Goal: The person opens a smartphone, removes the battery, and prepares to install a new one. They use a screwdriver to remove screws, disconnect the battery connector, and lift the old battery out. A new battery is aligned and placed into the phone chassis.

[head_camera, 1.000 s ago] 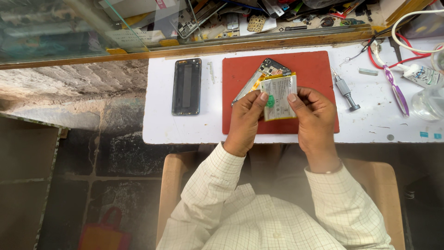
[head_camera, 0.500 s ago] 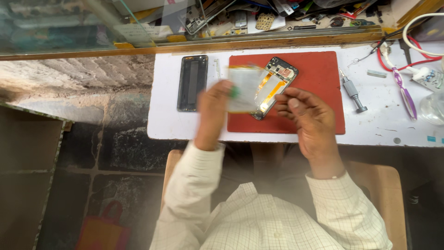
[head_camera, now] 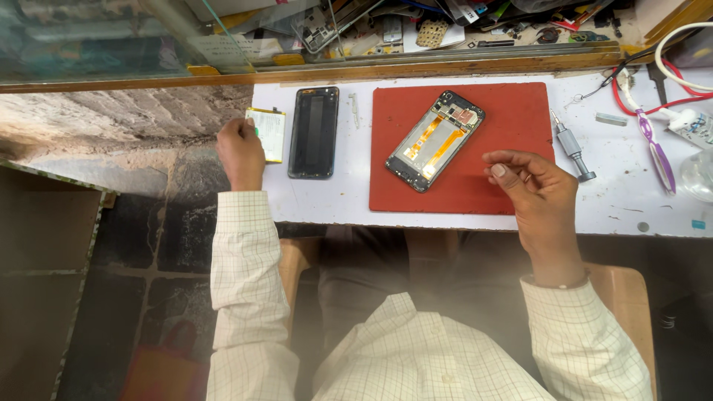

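Left hand (head_camera: 240, 151) grips flat pale rectangular battery (head_camera: 267, 134) at white table's (head_camera: 475, 219) left edge; could slip off. Right hand (head_camera: 536, 191) loosely curled, empty

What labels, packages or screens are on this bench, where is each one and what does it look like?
Phone battery: far left of the white bench, under the left hand; flat rectangle, pale label, yellow edge, green spot.
Black phone panel: just right of the battery; dark glossy rectangle, unlit.
Opened phone: tilted on the red mat; black frame, orange flex strips, no lit screen.
Right hand: over the mat's right edge, holding nothing visible.
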